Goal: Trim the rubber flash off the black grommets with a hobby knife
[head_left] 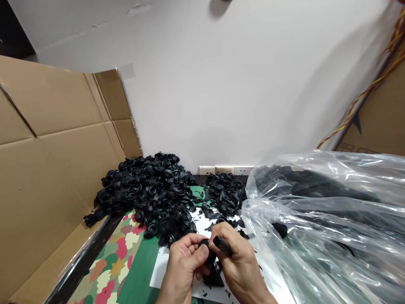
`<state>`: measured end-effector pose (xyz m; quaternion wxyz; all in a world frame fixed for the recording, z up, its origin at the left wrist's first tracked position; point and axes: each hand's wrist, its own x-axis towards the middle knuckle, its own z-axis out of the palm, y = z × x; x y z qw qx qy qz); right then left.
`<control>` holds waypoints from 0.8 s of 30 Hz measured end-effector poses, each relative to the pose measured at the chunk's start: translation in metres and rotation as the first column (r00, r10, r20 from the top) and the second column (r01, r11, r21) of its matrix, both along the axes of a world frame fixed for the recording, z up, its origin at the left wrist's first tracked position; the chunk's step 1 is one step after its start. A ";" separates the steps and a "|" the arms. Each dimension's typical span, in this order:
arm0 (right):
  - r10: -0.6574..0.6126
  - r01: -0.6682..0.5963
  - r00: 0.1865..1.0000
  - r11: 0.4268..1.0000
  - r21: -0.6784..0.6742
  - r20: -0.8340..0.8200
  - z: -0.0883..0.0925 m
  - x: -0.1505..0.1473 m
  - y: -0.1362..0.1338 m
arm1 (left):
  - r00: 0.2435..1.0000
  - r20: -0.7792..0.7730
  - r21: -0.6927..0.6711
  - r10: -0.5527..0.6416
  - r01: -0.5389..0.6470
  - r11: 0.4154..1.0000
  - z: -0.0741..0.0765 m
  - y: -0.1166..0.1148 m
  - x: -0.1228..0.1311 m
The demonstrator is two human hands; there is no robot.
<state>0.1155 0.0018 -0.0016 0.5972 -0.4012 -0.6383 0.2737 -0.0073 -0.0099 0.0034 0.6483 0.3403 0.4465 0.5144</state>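
Note:
My left hand (182, 261) is closed around a small black rubber part (209, 255), thumb pressed on its top. My right hand (236, 258) pinches a slim dark tool (221, 245) whose tip meets that part. Both hands hover low over a white sheet (164, 264) strewn with black trimmings. Just beyond them lies a big heap of black ribbed rubber parts (148, 192), with a smaller heap (226, 190) to its right.
A clear plastic bag (329, 223) holding more black parts fills the right side. A large cardboard box flap (53, 169) stands on the left. A green and patterned mat (117, 261) lies under the sheet. White wall and sockets (226, 170) behind.

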 end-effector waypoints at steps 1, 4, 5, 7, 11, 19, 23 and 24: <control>-0.037 0.037 0.999 0.999 -0.014 0.015 0.001 -0.002 0.000 | 1.000 -0.022 0.016 0.020 -0.020 1.000 0.001 0.001 0.001; -0.091 0.096 0.995 0.984 -0.149 0.045 0.006 -0.010 0.001 | 0.988 -0.120 0.117 0.092 -0.078 0.990 0.000 0.001 0.005; -0.094 0.102 0.994 0.973 -0.206 0.048 0.007 -0.012 0.002 | 0.980 -0.156 0.151 0.121 -0.097 0.984 -0.002 0.000 0.006; -0.115 0.123 0.992 0.949 -0.291 0.043 0.007 -0.012 0.008 | 0.965 -0.213 0.184 0.152 -0.113 0.976 -0.008 -0.006 0.007; -0.243 0.242 0.969 0.900 -0.362 0.042 0.007 0.002 0.028 | 0.972 -0.235 0.126 0.026 0.004 0.992 -0.019 -0.023 0.008; -0.123 0.139 0.990 0.909 -0.392 0.064 0.007 0.020 0.029 | 0.995 0.023 0.061 0.097 -0.098 0.993 0.004 -0.012 -0.008; -0.084 0.072 0.996 0.892 -0.447 -0.009 -0.003 0.022 0.020 | 0.991 0.100 0.030 0.090 -0.093 0.995 0.006 -0.010 -0.007; -0.075 0.054 0.997 0.888 -0.457 -0.029 -0.005 0.022 0.018 | 0.989 0.115 0.027 0.088 -0.091 0.995 0.004 -0.011 -0.006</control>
